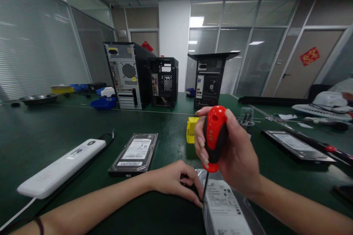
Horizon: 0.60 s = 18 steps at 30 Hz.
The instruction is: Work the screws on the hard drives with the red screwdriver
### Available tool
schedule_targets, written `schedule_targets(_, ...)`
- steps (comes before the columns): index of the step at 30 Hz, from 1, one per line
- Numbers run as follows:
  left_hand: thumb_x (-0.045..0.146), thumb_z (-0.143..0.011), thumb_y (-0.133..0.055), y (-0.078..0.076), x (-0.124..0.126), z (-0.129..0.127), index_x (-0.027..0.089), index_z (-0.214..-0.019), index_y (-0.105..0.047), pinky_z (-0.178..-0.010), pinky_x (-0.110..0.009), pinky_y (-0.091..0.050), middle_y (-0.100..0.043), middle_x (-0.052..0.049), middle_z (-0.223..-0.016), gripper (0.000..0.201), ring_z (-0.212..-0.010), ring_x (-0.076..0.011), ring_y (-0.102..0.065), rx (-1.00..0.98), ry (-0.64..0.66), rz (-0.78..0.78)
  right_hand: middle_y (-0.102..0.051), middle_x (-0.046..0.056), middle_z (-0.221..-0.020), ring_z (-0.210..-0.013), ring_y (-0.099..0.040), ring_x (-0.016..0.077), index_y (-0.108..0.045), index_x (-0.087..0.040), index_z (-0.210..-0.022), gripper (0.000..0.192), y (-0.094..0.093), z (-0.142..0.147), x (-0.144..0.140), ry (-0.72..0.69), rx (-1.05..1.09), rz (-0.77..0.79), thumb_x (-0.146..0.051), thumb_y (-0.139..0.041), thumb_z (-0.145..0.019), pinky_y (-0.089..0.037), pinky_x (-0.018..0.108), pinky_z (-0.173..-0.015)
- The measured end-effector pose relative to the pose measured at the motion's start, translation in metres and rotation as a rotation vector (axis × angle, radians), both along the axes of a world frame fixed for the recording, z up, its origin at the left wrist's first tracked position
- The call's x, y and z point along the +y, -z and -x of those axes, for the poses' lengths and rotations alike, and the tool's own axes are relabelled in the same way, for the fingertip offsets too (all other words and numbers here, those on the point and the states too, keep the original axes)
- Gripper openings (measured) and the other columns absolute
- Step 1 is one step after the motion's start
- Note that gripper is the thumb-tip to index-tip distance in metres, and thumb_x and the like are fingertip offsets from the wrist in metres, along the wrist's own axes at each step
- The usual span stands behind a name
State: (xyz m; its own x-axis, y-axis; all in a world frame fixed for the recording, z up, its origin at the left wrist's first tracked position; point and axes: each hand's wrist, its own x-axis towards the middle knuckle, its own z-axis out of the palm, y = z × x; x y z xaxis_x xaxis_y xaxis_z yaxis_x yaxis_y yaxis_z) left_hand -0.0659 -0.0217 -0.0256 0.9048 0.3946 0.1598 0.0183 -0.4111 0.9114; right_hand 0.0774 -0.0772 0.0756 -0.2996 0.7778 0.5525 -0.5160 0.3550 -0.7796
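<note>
My right hand [234, 150] grips the red and black handle of a screwdriver [213, 136], held upright with its thin shaft pointing down at the near left corner of a hard drive [224, 209]. That drive lies flat on the green table, label up, at the bottom centre. My left hand [176, 181] rests on the drive's left edge, fingertips pinched beside the screwdriver tip. A second hard drive [135, 154] lies to the left, untouched.
A white power strip [60, 167] with cable lies at the left. A yellow bin [191, 129] stands behind the screwdriver. Three open computer cases [128, 75] [164, 82] [209, 79] stand at the back. Another drive [296, 145] and a screwdriver [329, 149] lie right.
</note>
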Motion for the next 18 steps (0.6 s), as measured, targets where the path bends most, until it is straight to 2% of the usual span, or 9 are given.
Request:
schedule_targets(3, 0.032, -0.071, -0.073, 0.0012, -0.0004, 0.0008, 0.012, -0.085, -0.070, -0.052, -0.021, -0.026, -0.057, -0.001, -0.073, 0.025, -0.058, -0.0068, -0.032, 0.024, -0.007, 0.023, -0.047, -0.007, -0.061, -0.041, -0.038, 0.0044, -0.048, -0.024, -0.095, 0.020, 0.0035, 0.0023, -0.0019, 0.026, 0.017, -0.005, -0.041, -0.052, -0.085, -0.031, 0.015, -0.037)
schedule_targets(6, 0.035, -0.068, -0.075, 0.0015, -0.0004, 0.0016, 0.013, -0.089, -0.070, -0.053, -0.020, -0.027, -0.058, -0.001, -0.075, 0.031, -0.060, -0.0072, -0.033, 0.045, -0.021, 0.041, -0.044, -0.009, -0.058, -0.038, -0.034, 0.0031, -0.045, -0.023, -0.091, 0.020, 0.0048, 0.0041, -0.0023, 0.034, 0.005, 0.005, -0.034, -0.059, -0.082, -0.028, 0.014, -0.035)
schedule_targets(10, 0.039, -0.065, -0.077, 0.0018, 0.0002, 0.0012, 0.011, -0.090, -0.070, -0.050, -0.021, -0.023, -0.057, -0.001, -0.073, 0.038, -0.057, -0.0069, -0.033, 0.018, -0.012, 0.024, -0.045, -0.009, -0.057, -0.036, -0.035, 0.0029, -0.046, -0.023, -0.091, 0.019, 0.0021, 0.0038, -0.0008, 0.021, -0.002, 0.010, -0.037, -0.057, -0.083, -0.029, 0.013, -0.032)
schedule_targets(15, 0.035, -0.069, -0.074, 0.0028, 0.0006, 0.0006, 0.011, -0.087, -0.071, -0.051, -0.022, -0.023, -0.059, -0.001, -0.074, 0.031, -0.057, -0.0068, -0.031, 0.004, 0.014, 0.022, -0.049, -0.005, -0.067, -0.043, -0.044, 0.0038, -0.052, -0.022, -0.090, 0.024, -0.0002, 0.0041, -0.0009, 0.065, 0.022, -0.021, -0.046, -0.051, -0.085, -0.035, 0.015, -0.037)
schedule_targets(18, 0.033, -0.070, -0.073, 0.0034, 0.0007, 0.0015, 0.012, -0.088, -0.071, -0.052, -0.022, -0.024, -0.059, -0.002, -0.074, 0.028, -0.056, -0.0069, -0.031, 0.022, 0.010, 0.025, -0.049, -0.005, -0.068, -0.043, -0.044, 0.0044, -0.052, -0.025, -0.095, 0.025, 0.0028, 0.0047, -0.0010, 0.092, 0.038, -0.043, -0.048, -0.049, -0.085, -0.035, 0.016, -0.037)
